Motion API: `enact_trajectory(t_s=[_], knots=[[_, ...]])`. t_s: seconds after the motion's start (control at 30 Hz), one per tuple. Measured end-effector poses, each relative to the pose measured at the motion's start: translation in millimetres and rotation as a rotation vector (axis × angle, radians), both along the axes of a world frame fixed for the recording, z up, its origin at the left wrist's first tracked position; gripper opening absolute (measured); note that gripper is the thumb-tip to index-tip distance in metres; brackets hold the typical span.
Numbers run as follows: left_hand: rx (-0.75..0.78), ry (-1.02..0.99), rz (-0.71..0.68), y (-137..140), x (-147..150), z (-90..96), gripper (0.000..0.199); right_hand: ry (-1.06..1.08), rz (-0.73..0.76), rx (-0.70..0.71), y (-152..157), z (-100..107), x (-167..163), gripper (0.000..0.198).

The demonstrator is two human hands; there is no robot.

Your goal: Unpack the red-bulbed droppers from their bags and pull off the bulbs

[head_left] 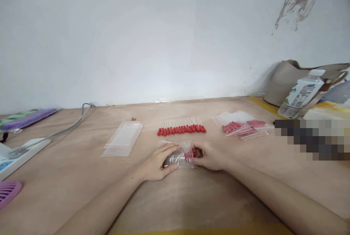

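Note:
A clear plastic bag (177,161) lies in front of me between my hands. My left hand (161,162) holds its left part, fingers on the far side and thumb on the near side. At the bag's right end, my right hand (207,154) is closed around droppers with red bulbs (188,155); their clear tubes point left inside the bag. How many are in there is hard to tell. Just beyond my hands, several more droppers (182,129) lie side by side in a row, red bulbs toward me.
Flat clear bags (123,138) are stacked at the left. Filled bags (240,125) with red-bulbed droppers are piled at the right. Farther out stand a plastic bottle (303,94) and a beige bag (281,81). A white power strip (24,154) with a grey cable sits far left.

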State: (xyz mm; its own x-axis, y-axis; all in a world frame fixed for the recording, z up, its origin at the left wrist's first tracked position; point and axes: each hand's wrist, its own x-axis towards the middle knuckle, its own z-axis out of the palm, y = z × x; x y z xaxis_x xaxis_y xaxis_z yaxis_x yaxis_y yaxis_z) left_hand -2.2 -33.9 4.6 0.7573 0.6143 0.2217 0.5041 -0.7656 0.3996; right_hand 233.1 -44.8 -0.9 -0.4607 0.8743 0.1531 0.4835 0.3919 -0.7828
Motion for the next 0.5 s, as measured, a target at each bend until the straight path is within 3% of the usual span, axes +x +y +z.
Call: enact_trajectory(t_s=[0.1, 0.3, 0.5], knots=[[0.008, 0.008, -0.009, -2, 1, 2.2, 0.053, 0.105, 0.075, -0.076, 1, 2, 5, 0.009], [0.008, 0.037, 0.026, -4, 3, 4.3, 0.04, 0.147, 0.162, -0.076, -2, 8, 12, 0.016], [0.031, 0.02, 0.018, -2, 3, 0.0, 0.043, 0.171, 0.044, -0.066, 1, 0, 13, 0.02]])
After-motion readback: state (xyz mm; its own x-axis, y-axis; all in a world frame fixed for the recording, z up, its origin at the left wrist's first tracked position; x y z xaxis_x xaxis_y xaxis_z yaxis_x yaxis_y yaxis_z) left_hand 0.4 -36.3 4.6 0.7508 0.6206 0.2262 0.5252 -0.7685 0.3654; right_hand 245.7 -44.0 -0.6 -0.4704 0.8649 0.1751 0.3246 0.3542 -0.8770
